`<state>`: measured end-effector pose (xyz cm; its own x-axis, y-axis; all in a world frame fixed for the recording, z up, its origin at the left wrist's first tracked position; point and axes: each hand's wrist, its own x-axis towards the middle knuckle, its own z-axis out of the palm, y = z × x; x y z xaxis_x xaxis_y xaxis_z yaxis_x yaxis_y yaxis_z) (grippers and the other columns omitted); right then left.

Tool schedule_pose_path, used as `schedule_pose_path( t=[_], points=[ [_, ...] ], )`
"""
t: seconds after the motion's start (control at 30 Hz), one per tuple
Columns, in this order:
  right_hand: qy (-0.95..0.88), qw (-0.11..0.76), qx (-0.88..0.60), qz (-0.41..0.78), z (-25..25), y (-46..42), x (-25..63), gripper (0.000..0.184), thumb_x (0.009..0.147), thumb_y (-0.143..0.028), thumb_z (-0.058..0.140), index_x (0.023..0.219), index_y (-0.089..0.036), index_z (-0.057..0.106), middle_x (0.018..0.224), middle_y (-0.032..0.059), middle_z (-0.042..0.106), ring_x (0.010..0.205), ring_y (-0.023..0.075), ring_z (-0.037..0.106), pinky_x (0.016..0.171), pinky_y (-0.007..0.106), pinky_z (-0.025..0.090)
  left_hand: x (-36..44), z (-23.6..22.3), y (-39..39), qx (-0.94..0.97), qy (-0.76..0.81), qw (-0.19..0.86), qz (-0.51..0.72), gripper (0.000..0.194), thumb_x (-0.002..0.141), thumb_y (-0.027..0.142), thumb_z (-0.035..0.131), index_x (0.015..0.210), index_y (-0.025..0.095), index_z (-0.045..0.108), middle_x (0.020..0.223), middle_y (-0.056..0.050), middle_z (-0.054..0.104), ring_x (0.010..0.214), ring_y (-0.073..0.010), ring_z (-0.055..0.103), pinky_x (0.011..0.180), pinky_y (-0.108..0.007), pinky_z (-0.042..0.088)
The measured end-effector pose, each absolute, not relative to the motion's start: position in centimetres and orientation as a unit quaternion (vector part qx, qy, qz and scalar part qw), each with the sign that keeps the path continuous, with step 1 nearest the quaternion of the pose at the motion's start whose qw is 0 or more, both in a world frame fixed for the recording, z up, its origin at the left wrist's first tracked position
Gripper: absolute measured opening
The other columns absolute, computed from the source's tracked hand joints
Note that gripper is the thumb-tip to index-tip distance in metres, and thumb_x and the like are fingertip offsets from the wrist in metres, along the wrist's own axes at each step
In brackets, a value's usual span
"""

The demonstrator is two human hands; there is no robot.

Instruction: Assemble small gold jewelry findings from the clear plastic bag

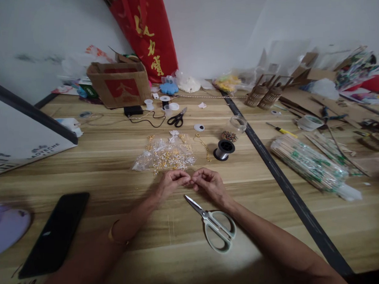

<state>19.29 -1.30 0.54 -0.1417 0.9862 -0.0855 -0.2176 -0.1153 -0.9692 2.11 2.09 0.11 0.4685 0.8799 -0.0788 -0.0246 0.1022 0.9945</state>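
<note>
My left hand [174, 181] and my right hand [209, 183] meet fingertip to fingertip over the middle of the wooden table. Both are closed in a pinch, and what lies between the fingers is too small to make out. Just beyond them is a heap of clear plastic bags [167, 153] with gold and silver jewellery bits. A gold chain [203, 147] lies to its right, beside a black spool of thin wire [224, 150]. Scissors with pale grey-green handles [215, 227] rest below my right hand, blades slightly apart and pointing toward my fingers.
Black-handled scissors [177, 117] and a clear jar of beads [233, 129] sit farther back. On the right lies a plastic-wrapped bundle of sticks [309, 162]. A black phone [55, 234] lies at the left front. A paper bag [119, 83] and a red bag [150, 35] stand behind.
</note>
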Motion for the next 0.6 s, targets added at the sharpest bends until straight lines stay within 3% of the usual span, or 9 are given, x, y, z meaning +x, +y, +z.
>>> schedule_pose_path(
  t=[0.6],
  points=[
    [-0.457, 0.486, -0.445, 0.598, 0.31, -1.26, 19.29, 0.035, 0.065, -0.045, 0.079, 0.073, -0.016, 0.061, 0.063, -0.0002, 0.067, 0.049, 0.0101, 0.059, 0.05, 0.021, 0.048, 2.17, 0.75, 1.6, 0.64, 0.381, 0.566, 0.354, 0.021, 0.075, 0.034, 0.068, 0.073, 0.013, 0.069, 0.07, -0.005, 0.069, 0.068, -0.016, 0.061, 0.065, -0.025, 0.047]
  ],
)
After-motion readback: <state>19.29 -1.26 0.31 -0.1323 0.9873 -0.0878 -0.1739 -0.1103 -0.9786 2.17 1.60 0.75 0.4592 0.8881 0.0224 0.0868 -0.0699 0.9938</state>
